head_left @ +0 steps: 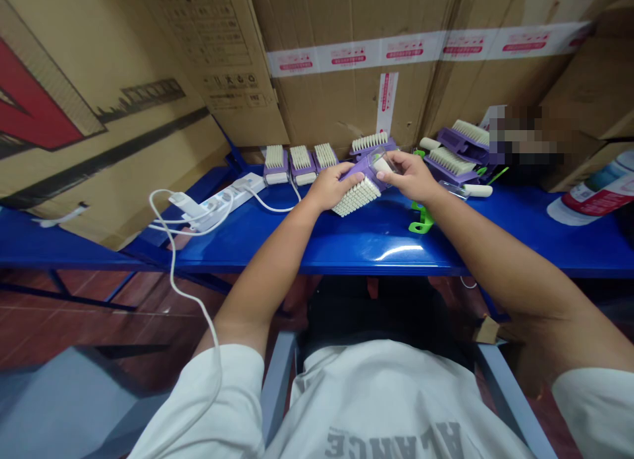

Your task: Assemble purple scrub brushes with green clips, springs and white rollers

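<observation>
My left hand (pixel 329 187) is closed around a purple brush with white bristles (pixel 357 193), holding it just above the blue table (pixel 376 247), bristles facing down and toward me. My right hand (pixel 411 176) pinches a small clear and white part (pixel 384 162) against the top end of that same brush. Three finished purple brushes (pixel 300 164) stand in a row behind my left hand. Another brush (pixel 370 142) lies right behind the held one.
More purple brushes (pixel 458 152) are piled at the right rear. A green plastic piece (pixel 420 220) lies under my right wrist. A white power strip (pixel 222 198) with cables sits at left. Cardboard boxes (pixel 347 56) wall the back. A white bottle (pixel 594 195) lies far right.
</observation>
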Demonstrator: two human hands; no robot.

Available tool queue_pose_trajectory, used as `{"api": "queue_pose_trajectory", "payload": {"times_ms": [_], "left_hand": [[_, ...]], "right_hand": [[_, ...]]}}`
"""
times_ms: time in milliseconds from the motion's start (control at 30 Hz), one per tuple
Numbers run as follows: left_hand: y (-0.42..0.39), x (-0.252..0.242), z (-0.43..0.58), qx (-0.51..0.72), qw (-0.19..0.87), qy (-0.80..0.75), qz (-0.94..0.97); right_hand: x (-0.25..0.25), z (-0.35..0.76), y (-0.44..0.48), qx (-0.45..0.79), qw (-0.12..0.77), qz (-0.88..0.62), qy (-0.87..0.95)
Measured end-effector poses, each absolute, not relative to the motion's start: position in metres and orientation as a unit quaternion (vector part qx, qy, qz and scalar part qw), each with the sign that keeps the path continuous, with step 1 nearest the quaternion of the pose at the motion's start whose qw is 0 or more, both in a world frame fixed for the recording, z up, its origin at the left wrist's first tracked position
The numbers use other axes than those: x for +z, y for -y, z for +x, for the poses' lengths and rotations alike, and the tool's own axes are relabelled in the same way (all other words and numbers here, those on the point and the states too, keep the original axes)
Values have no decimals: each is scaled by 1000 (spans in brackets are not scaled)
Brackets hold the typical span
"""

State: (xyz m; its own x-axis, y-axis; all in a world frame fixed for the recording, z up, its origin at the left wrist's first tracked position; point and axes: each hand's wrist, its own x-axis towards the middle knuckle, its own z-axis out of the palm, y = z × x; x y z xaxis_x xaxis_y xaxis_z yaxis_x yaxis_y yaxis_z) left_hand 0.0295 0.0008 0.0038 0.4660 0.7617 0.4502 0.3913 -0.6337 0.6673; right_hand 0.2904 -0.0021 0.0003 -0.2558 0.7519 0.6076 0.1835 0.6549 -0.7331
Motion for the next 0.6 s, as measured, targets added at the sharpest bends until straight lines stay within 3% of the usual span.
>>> {"api": "queue_pose_trajectory", "payload": {"times_ms": [600], "left_hand": [[0, 4, 30, 378, 248, -351, 820]], "right_hand": [[4, 292, 5, 253, 509, -320, 757]]}}
